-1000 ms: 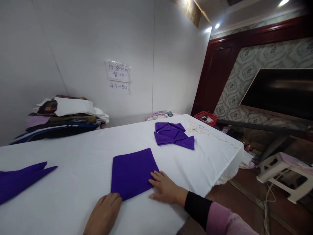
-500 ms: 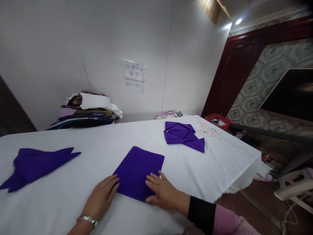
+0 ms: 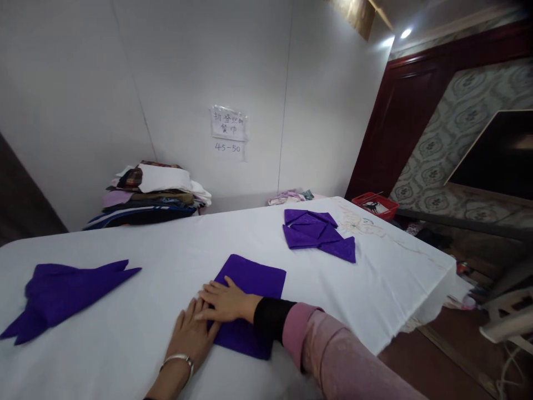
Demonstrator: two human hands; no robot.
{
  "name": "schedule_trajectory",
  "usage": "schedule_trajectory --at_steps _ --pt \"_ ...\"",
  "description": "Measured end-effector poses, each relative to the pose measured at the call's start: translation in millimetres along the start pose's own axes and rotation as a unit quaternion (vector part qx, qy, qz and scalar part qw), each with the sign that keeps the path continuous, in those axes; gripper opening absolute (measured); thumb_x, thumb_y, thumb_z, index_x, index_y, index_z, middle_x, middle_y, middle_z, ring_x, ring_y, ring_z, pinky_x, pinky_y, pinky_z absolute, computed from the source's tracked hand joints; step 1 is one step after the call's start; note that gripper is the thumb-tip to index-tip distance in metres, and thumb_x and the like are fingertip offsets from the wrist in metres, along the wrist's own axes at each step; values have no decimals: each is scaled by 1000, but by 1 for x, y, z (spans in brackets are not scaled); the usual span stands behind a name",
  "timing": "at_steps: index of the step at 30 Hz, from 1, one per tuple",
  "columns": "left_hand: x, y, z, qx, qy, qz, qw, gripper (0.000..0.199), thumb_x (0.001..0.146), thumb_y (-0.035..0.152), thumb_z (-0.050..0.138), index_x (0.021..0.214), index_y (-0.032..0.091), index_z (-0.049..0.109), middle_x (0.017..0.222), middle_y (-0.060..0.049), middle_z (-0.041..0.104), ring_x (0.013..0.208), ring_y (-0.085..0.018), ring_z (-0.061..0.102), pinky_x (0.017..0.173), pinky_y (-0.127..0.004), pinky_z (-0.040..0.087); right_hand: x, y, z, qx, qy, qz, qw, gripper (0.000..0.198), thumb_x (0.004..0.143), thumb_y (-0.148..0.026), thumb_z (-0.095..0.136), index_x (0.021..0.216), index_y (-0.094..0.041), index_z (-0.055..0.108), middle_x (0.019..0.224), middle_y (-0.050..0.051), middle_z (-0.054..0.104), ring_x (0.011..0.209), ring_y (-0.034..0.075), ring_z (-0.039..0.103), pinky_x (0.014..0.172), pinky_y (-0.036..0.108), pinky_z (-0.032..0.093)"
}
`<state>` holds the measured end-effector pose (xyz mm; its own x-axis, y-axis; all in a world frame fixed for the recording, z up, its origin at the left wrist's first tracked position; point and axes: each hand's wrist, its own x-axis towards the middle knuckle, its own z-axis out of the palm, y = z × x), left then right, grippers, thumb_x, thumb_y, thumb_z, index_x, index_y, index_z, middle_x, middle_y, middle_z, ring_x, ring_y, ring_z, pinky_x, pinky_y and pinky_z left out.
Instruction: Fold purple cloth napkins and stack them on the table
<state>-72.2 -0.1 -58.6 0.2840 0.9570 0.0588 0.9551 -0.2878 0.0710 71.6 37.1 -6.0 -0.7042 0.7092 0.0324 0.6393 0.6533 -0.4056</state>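
Observation:
A purple cloth napkin (image 3: 260,278), folded into a flat square, lies before me on the white tablecloth (image 3: 166,244). My right hand (image 3: 222,300) rests flat on its left part, fingers stretched out and pointing left. Just below, my left hand (image 3: 191,333), with a silver bangle at the wrist, lies flat at the napkin's left edge. The right fingers touch or overlap the left fingertips. Part of the napkin is hidden under my right hand and forearm.
To the left lies a purple napkin folded to points (image 3: 70,294); a knot-like folded purple napkin (image 3: 314,230) sits at back right. Behind the table are a clothes pile (image 3: 162,191) and a red basket (image 3: 375,205). A paper sign (image 3: 229,125) hangs on the wall.
My right hand has moved left across the napkin, from its right edge to beside my left hand. My left hand stays near the left edge. The view has shifted slightly.

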Motion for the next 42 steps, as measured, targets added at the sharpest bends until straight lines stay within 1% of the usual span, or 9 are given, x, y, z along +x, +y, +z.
schedule_trajectory --at_steps 3,8,12,14,16,19,21,33,42 --pt "0 3 -6 -6 1 -7 1000 72 79 50 33 135 4 37 144 -17 31 134 -32 25 106 -49 23 7 33 -7 -22 11 41 999 70 88 -62 21 139 -14 29 147 10 27 136 23 17 109 54 6" --pt "0 5 -5 -4 6 -15 1000 73 80 53 30 135 6 37 145 -15 30 134 -31 24 106 -49 22 0 85 -35 -49 33 164 985 67 89 -60 25 140 -16 27 149 8 22 137 22 14 109 52 7" --pt "-3 9 -9 -19 -4 -18 1000 70 82 51 31 136 6 36 145 -15 30 135 -30 24 106 -49 22 -6 96 -46 -50 30 240 969 68 91 -57 18 141 -11 25 149 13 18 138 25 12 108 51 8" --pt "-5 12 -13 -25 -14 -22 999 70 83 51 32 136 6 35 146 -15 28 135 -30 22 108 -48 20 -8 88 -41 -61 43 222 972 72 90 -59 15 142 -8 21 150 15 14 138 26 7 108 52 4" --pt "-6 14 -15 -26 -22 -28 999 70 84 52 32 137 7 34 146 -15 27 136 -29 20 109 -47 18 -9 74 -28 -75 49 152 984 74 89 -62 17 142 -11 21 150 13 14 138 24 4 109 49 0" --pt "-8 15 -16 -22 -20 -30 999 68 85 52 31 137 8 34 146 -14 27 136 -29 20 109 -46 18 -9 53 -8 -73 19 25 997 73 88 -63 19 142 -14 24 149 11 21 138 22 10 110 46 1" --pt "-9 15 -15 -22 -15 -27 999 68 85 53 30 137 8 35 146 -14 28 136 -29 20 109 -46 18 -6 48 0 -65 -1 2 998 71 89 -62 19 142 -15 24 148 10 23 137 22 14 110 47 3" --pt "-11 15 -8 -44 2 -24 999 68 86 55 29 138 11 32 147 -15 27 137 -30 17 109 -48 15 16 87 -12 -76 2 146 986 67 90 -60 17 143 -19 22 150 6 16 138 21 9 109 49 2" --pt "-12 17 -12 -49 -4 -26 998 69 86 55 29 138 11 34 147 -14 26 137 -29 18 109 -47 15 1 70 -19 -72 16 147 986 70 90 -60 18 144 -15 18 150 9 15 138 22 7 109 46 3"
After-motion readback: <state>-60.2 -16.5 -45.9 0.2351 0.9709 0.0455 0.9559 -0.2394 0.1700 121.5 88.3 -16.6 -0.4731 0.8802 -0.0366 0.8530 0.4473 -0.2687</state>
